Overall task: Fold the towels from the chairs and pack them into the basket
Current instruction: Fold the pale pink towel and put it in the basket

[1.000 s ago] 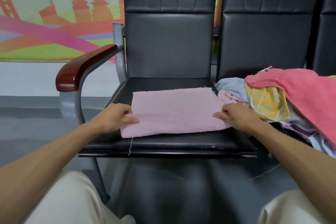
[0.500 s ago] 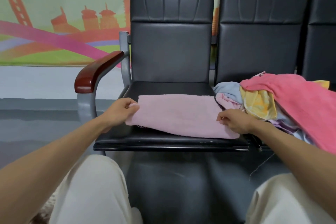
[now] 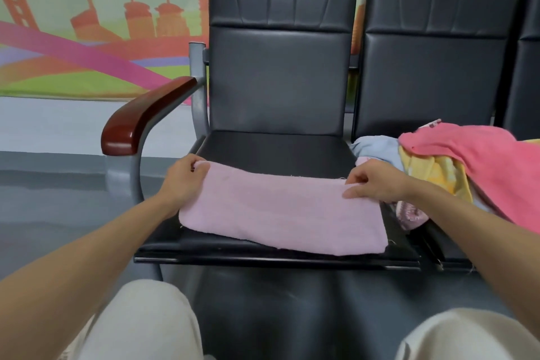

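Nearest, pale knees (image 3: 140, 321). On the black chair seat (image 3: 277, 146), a folded pink towel (image 3: 280, 213), near edge by the front lip. Gripped at its far left corner by the left hand (image 3: 181, 181), pinched at far right by the right hand (image 3: 377, 183). Beyond, bare seat up to the backrest (image 3: 280, 76); wooden armrest (image 3: 140, 120) left, loose towel pile (image 3: 473, 161) right.

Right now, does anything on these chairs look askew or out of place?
Nothing damaged. The light pink towel lies askew on the seat: its near edge slants, the right corner almost at the front lip. The left hand and right hand grip its far corners. The towel heap beside it is unfolded.
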The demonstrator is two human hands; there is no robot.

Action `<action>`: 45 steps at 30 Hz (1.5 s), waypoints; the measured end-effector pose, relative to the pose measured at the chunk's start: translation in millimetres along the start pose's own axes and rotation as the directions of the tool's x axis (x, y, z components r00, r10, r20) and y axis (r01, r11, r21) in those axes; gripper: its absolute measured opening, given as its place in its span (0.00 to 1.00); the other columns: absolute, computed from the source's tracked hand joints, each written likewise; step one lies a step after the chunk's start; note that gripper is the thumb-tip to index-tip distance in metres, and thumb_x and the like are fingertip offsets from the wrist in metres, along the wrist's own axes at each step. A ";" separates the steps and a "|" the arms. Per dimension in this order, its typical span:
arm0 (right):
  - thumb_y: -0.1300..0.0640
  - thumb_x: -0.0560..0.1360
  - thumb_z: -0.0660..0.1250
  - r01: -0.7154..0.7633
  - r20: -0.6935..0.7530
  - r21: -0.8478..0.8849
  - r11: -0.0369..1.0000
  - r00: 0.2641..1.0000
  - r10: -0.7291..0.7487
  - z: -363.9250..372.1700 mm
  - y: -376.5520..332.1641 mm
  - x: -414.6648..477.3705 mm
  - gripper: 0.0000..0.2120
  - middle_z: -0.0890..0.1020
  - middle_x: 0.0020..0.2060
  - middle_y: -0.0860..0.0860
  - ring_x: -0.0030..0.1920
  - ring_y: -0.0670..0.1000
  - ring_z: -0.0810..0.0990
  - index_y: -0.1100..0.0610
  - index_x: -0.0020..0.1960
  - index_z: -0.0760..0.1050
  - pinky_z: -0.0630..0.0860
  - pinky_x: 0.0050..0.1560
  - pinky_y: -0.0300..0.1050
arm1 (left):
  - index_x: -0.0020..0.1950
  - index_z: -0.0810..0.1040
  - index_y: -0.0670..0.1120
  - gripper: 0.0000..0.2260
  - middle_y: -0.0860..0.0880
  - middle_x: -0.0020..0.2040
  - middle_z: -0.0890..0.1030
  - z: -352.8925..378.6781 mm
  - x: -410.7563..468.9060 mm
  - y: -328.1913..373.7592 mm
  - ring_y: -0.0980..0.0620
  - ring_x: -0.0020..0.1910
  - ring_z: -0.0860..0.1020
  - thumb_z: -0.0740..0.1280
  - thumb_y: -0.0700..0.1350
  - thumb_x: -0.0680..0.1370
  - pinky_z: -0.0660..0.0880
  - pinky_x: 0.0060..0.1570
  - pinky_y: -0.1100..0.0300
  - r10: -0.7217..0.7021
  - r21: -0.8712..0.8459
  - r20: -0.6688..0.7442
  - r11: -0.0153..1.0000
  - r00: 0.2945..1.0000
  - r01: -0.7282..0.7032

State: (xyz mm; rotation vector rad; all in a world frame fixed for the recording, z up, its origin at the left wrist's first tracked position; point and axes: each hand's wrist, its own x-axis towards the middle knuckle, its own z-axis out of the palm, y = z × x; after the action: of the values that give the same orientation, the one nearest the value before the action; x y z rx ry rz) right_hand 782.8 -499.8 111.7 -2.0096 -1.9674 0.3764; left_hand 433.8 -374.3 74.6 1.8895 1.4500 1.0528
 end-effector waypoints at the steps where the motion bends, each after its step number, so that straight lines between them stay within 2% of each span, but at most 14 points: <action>1: 0.52 0.72 0.73 -0.005 -0.032 -0.045 0.999 0.999 0.004 -0.9 5.2 10.5 0.09 0.77 0.29 0.44 0.26 0.39 0.74 0.50 0.35 0.78 0.69 0.31 0.32 | 0.54 0.77 0.43 0.09 0.48 0.49 0.78 3.7 9.8 0.4 0.49 0.48 0.74 0.59 0.45 0.81 0.67 0.43 0.59 -0.004 0.003 -0.015 1.000 1.000 0.004; 3: 0.51 0.74 0.70 -0.018 -0.059 -0.089 0.996 0.998 0.013 -1.1 17.3 30.4 0.10 0.79 0.30 0.46 0.28 0.44 0.78 0.54 0.36 0.79 0.71 0.33 0.34 | 0.52 0.77 0.43 0.09 0.49 0.48 0.78 10.6 29.4 0.8 0.50 0.47 0.74 0.59 0.45 0.81 0.66 0.41 0.60 -0.007 0.024 -0.031 1.000 1.000 0.007; 6: 0.48 0.75 0.69 -0.024 -0.076 -0.161 0.987 0.997 0.012 3.2 34.0 58.4 0.16 0.81 0.34 0.55 0.38 0.56 0.78 0.62 0.42 0.79 0.74 0.41 0.47 | 0.49 0.77 0.44 0.08 0.50 0.45 0.77 23.4 56.4 -1.6 0.50 0.45 0.74 0.59 0.44 0.80 0.65 0.37 0.61 -0.003 0.075 -0.024 0.997 1.000 0.005; 14: 0.52 0.72 0.73 -0.182 -0.067 -0.077 0.980 0.982 0.177 31.8 55.3 99.4 0.08 0.77 0.32 0.44 0.36 0.45 0.74 0.51 0.40 0.74 0.65 0.34 0.33 | 0.51 0.77 0.42 0.11 0.46 0.50 0.80 56.3 89.4 -31.9 0.46 0.51 0.76 0.56 0.41 0.80 0.70 0.49 0.56 -0.027 0.262 0.100 0.965 0.995 0.000; 18: 0.54 0.74 0.71 -0.246 -0.089 -0.028 0.969 0.966 0.243 40.3 53.5 100.5 0.06 0.76 0.38 0.43 0.44 0.47 0.75 0.52 0.46 0.76 0.67 0.41 0.36 | 0.58 0.76 0.42 0.12 0.45 0.57 0.80 59.3 87.0 -30.0 0.47 0.55 0.75 0.56 0.40 0.80 0.68 0.51 0.58 -0.028 0.328 0.128 0.945 0.991 -0.016; 21: 0.56 0.74 0.70 -0.276 -0.078 -0.132 0.952 0.960 0.268 38.7 45.1 94.5 0.08 0.78 0.47 0.48 0.51 0.50 0.75 0.52 0.53 0.75 0.69 0.50 0.40 | 0.68 0.69 0.42 0.18 0.45 0.65 0.74 56.3 80.4 -22.0 0.45 0.63 0.72 0.61 0.39 0.78 0.65 0.53 0.60 -0.095 0.392 0.181 0.920 0.979 0.016; 25: 0.58 0.72 0.67 -0.186 -0.162 -0.282 0.941 0.976 0.145 44.6 23.2 80.3 0.17 0.73 0.57 0.52 0.59 0.55 0.69 0.51 0.60 0.74 0.68 0.60 0.47 | 0.63 0.64 0.39 0.19 0.40 0.66 0.67 50.2 64.5 -12.5 0.40 0.60 0.71 0.64 0.44 0.76 0.70 0.53 0.52 -0.154 0.529 0.196 0.848 0.969 0.028; 29: 0.51 0.74 0.69 0.020 0.040 -0.199 0.980 0.999 -0.012 60.2 -12.0 60.1 0.14 0.72 0.53 0.51 0.58 0.53 0.71 0.51 0.59 0.76 0.67 0.57 0.43 | 0.72 0.59 0.36 0.33 0.38 0.72 0.63 46.4 43.2 -15.1 0.38 0.71 0.62 0.61 0.58 0.78 0.65 0.68 0.46 -0.307 0.692 0.154 0.712 0.939 0.119; 32: 0.49 0.74 0.69 0.080 0.083 -0.174 0.981 0.994 -0.067 72.7 -18.6 49.5 0.16 0.74 0.55 0.53 0.58 0.53 0.72 0.51 0.60 0.75 0.68 0.60 0.44 | 0.71 0.65 0.40 0.32 0.39 0.71 0.66 41.2 29.1 -12.7 0.39 0.71 0.64 0.60 0.62 0.78 0.63 0.68 0.48 -0.365 0.731 0.185 0.672 0.912 0.121; 35: 0.51 0.72 0.71 0.102 0.094 -0.088 0.991 0.991 -0.094 72.6 -15.5 39.0 0.15 0.75 0.55 0.52 0.54 0.50 0.73 0.50 0.58 0.76 0.70 0.57 0.40 | 0.56 0.73 0.41 0.16 0.44 0.57 0.77 30.2 22.0 -3.2 0.43 0.55 0.75 0.66 0.51 0.77 0.72 0.52 0.55 -0.368 0.544 0.294 0.823 0.882 0.162; 37: 0.51 0.71 0.73 0.114 0.115 -0.018 0.993 0.987 -0.111 69.5 -14.3 32.2 0.15 0.75 0.53 0.49 0.52 0.47 0.74 0.49 0.57 0.77 0.69 0.50 0.32 | 0.50 0.73 0.40 0.09 0.45 0.49 0.77 20.9 18.7 4.5 0.46 0.46 0.76 0.67 0.45 0.76 0.72 0.42 0.58 -0.419 0.376 0.318 0.879 0.851 0.292; 38: 0.51 0.71 0.73 0.113 0.112 0.012 0.994 0.987 -0.114 68.1 -14.7 29.2 0.14 0.75 0.52 0.48 0.50 0.46 0.74 0.49 0.56 0.78 0.68 0.48 0.31 | 0.50 0.73 0.39 0.09 0.44 0.48 0.78 16.5 18.4 8.4 0.46 0.45 0.77 0.69 0.43 0.76 0.74 0.43 0.58 -0.473 0.259 0.342 0.878 0.812 0.402; 41: 0.51 0.70 0.74 0.070 0.053 0.108 0.992 0.996 -0.076 65.3 -14.6 24.3 0.09 0.80 0.46 0.45 0.45 0.45 0.78 0.48 0.50 0.79 0.75 0.49 0.37 | 0.57 0.77 0.39 0.14 0.41 0.51 0.83 7.0 14.1 19.7 0.43 0.49 0.81 0.72 0.42 0.74 0.81 0.48 0.47 -0.507 -0.238 0.507 0.695 0.697 0.679; 45: 0.55 0.71 0.72 0.047 -0.073 0.229 0.972 0.997 -0.031 54.9 -11.9 20.2 0.02 0.83 0.41 0.43 0.40 0.43 0.81 0.49 0.43 0.81 0.76 0.43 0.37 | 0.58 0.78 0.39 0.11 0.40 0.54 0.83 14.5 6.6 42.4 0.47 0.50 0.82 0.69 0.40 0.76 0.80 0.52 0.53 -0.341 -0.618 0.512 0.491 0.788 0.614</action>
State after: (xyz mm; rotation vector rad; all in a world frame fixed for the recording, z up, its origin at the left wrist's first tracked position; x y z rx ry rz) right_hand 750.9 -477.6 66.4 -1.8127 -1.8263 0.4948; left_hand 469.8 -379.2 101.8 0.8738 0.9873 0.8110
